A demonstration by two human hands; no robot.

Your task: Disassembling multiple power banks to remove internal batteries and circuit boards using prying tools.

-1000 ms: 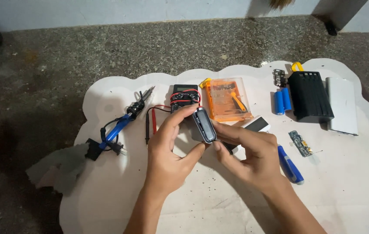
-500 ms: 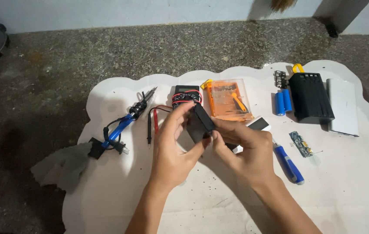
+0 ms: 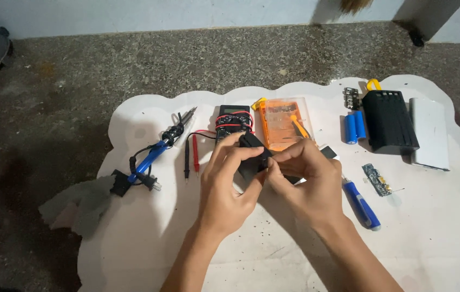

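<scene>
Both my hands meet over the middle of a white mat (image 3: pixel 149 254). My left hand (image 3: pixel 230 186) and my right hand (image 3: pixel 308 181) together pinch a small black box-shaped part (image 3: pixel 252 157), held just above the mat. Its far side is hidden by my fingers. Right behind it lies a black multimeter (image 3: pixel 233 116) wrapped in red lead wire, with its red and black probes (image 3: pixel 191 154) to the left. An orange clear-lidded bit case (image 3: pixel 284 121) lies just beyond my right hand.
A blue-handled soldering iron (image 3: pixel 154 151) with its black cord lies at the left. A blue screwdriver (image 3: pixel 362 203), a small circuit board (image 3: pixel 377 179), two blue cells (image 3: pixel 355 127), a black casing (image 3: pixel 389 121) and a white cover (image 3: pixel 430 132) lie at the right. A grey rag (image 3: pixel 81 203) overlaps the mat's left edge.
The black part has been turned in my fingers, from showing a long grey face to a dark flat side. Both hands stay together at the same spot.
</scene>
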